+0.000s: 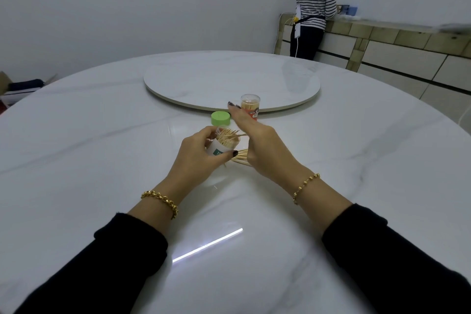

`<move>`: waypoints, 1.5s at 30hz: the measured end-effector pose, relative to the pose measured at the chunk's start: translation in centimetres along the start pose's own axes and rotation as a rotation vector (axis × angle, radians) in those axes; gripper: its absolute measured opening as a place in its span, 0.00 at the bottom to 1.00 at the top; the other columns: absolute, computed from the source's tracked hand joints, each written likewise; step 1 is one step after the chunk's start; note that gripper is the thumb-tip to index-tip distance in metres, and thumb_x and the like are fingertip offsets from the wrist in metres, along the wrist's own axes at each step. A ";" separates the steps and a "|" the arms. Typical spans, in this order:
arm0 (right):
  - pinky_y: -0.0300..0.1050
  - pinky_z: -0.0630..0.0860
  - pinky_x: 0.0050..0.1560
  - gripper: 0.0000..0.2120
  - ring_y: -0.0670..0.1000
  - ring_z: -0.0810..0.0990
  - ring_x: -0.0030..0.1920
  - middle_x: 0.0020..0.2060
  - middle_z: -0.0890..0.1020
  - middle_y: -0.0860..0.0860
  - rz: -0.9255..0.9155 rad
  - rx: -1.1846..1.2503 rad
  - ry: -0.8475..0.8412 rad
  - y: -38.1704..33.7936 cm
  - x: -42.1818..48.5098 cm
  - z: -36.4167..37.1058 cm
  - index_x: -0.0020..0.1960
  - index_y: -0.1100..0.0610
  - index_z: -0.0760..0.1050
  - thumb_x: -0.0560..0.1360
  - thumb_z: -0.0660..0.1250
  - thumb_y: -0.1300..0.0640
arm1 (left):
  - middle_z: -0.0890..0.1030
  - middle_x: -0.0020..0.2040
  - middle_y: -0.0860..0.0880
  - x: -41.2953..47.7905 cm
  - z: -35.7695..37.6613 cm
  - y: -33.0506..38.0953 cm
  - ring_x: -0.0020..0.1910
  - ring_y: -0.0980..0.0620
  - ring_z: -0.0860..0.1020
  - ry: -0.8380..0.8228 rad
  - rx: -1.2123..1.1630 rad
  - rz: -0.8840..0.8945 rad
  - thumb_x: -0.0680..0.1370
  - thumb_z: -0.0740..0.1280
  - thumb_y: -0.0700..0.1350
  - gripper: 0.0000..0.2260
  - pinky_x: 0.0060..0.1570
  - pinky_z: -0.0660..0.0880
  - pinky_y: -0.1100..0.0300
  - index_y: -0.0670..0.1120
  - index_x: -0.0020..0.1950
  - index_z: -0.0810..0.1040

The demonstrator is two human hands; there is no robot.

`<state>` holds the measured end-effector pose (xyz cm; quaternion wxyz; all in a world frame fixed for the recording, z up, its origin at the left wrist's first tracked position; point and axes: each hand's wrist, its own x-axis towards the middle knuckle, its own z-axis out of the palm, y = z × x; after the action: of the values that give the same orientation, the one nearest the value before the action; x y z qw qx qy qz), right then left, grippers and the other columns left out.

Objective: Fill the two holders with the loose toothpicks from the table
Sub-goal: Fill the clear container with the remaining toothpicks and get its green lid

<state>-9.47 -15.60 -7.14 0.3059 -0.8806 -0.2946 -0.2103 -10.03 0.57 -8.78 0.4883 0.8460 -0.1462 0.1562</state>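
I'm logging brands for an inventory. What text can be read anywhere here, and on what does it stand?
"TO": on the green patch of the white-labelled holder that the left hand grips; the rest is hidden behind the thumb.
Red-labelled holder: print too blurred to read.
Green lid: no text shows.

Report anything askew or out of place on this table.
The white-labelled clear toothpick holder in the left hand is tilted, its toothpicks splayed unevenly out the mouth. A round green lid lies loose on the white marble table.
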 end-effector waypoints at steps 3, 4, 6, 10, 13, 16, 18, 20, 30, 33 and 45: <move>0.26 0.69 0.45 0.36 0.40 0.76 0.45 0.55 0.78 0.58 0.168 0.142 0.146 0.1 -0.1 -0.1 0.76 0.57 0.58 0.71 0.53 0.76 | 0.80 0.50 0.51 0.1 0.0 0.0 0.44 0.59 0.78 0.012 -0.003 -0.002 0.69 0.76 0.46 0.21 0.38 0.72 0.75 0.45 0.60 0.77; 0.31 0.71 0.42 0.34 0.43 0.76 0.44 0.54 0.78 0.59 0.227 0.198 0.194 0.1 -0.1 0.0 0.76 0.56 0.58 0.72 0.52 0.75 | 0.80 0.51 0.51 0.1 0.0 -0.1 0.45 0.58 0.78 0.016 -0.002 -0.004 0.69 0.76 0.47 0.21 0.38 0.72 0.75 0.45 0.61 0.77; 0.41 0.74 0.54 0.30 0.48 0.75 0.57 0.65 0.75 0.56 0.348 0.397 0.254 -0.3 -0.2 0.2 0.76 0.54 0.58 0.76 0.52 0.71 | 0.80 0.52 0.51 0.1 0.0 -0.2 0.46 0.56 0.77 0.023 0.001 -0.011 0.70 0.76 0.48 0.22 0.38 0.72 0.75 0.46 0.62 0.76; 0.41 0.61 0.73 0.22 0.42 0.65 0.71 0.73 0.65 0.47 0.562 0.825 0.318 -1.1 -0.1 1.6 0.76 0.55 0.58 0.82 0.50 0.62 | 0.80 0.51 0.53 0.1 -0.1 -0.2 0.45 0.59 0.77 0.046 -0.022 -0.016 0.70 0.76 0.49 0.22 0.38 0.73 0.73 0.47 0.61 0.76; 0.44 0.60 0.73 0.21 0.48 0.64 0.72 0.73 0.66 0.52 0.703 1.044 0.317 -1.6 0.3 2.1 0.76 0.57 0.57 0.83 0.48 0.57 | 0.80 0.49 0.55 0.1 -0.1 -0.2 0.44 0.61 0.77 0.057 -0.022 -0.012 0.70 0.76 0.49 0.21 0.38 0.74 0.72 0.47 0.60 0.76; 0.44 0.60 0.73 0.21 0.48 0.64 0.72 0.72 0.67 0.53 0.702 1.060 0.273 -1.8 0.1 2.5 0.74 0.58 0.60 0.83 0.47 0.57 | 0.80 0.49 0.54 0.1 0.0 -0.3 0.44 0.61 0.78 0.048 -0.014 -0.010 0.70 0.76 0.48 0.20 0.38 0.74 0.73 0.48 0.60 0.76; 0.42 0.59 0.73 0.21 0.47 0.65 0.72 0.72 0.67 0.52 0.662 1.023 0.240 -2.0 -0.3 2.7 0.74 0.57 0.61 0.83 0.47 0.56 | 0.81 0.49 0.54 0.1 0.2 -0.3 0.44 0.59 0.78 0.038 -0.011 -0.008 0.70 0.76 0.47 0.20 0.38 0.74 0.71 0.48 0.59 0.77; 0.40 0.60 0.72 0.22 0.43 0.65 0.71 0.72 0.67 0.49 0.619 0.938 0.212 -2.1 -0.4 2.8 0.74 0.55 0.61 0.81 0.50 0.53 | 0.81 0.48 0.54 0.1 0.2 -0.4 0.43 0.60 0.79 0.032 0.002 -0.010 0.70 0.76 0.47 0.19 0.39 0.76 0.69 0.48 0.58 0.77; 0.56 0.50 0.75 0.28 0.44 0.58 0.74 0.73 0.65 0.50 0.207 0.195 0.062 -2.4 -1.1 3.3 0.76 0.55 0.59 0.76 0.46 0.52 | 0.81 0.51 0.52 -0.2 0.3 0.2 0.47 0.61 0.76 0.008 0.082 0.089 0.71 0.72 0.41 0.20 0.47 0.69 0.74 0.46 0.63 0.76; 0.58 0.55 0.73 0.28 0.43 0.60 0.72 0.72 0.67 0.51 0.171 0.168 0.123 -2.5 -1.0 2.9 0.76 0.56 0.59 0.76 0.46 0.52 | 0.79 0.44 0.59 -0.2 0.0 0.4 0.43 0.69 0.75 0.030 0.023 0.097 0.71 0.73 0.42 0.15 0.41 0.69 0.77 0.49 0.56 0.77; 0.60 0.55 0.72 0.27 0.46 0.65 0.71 0.69 0.71 0.48 0.278 0.241 0.185 -2.4 -1.1 3.2 0.72 0.54 0.66 0.76 0.45 0.50 | 0.80 0.48 0.57 0.2 -0.2 -0.3 0.44 0.64 0.78 0.098 -0.033 0.037 0.70 0.75 0.48 0.19 0.39 0.73 0.72 0.50 0.59 0.76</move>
<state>-11.22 -12.40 -9.08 0.4608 -0.8468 -0.1640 -0.2091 -9.73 0.88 -8.84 0.5056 0.8265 -0.1403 0.2040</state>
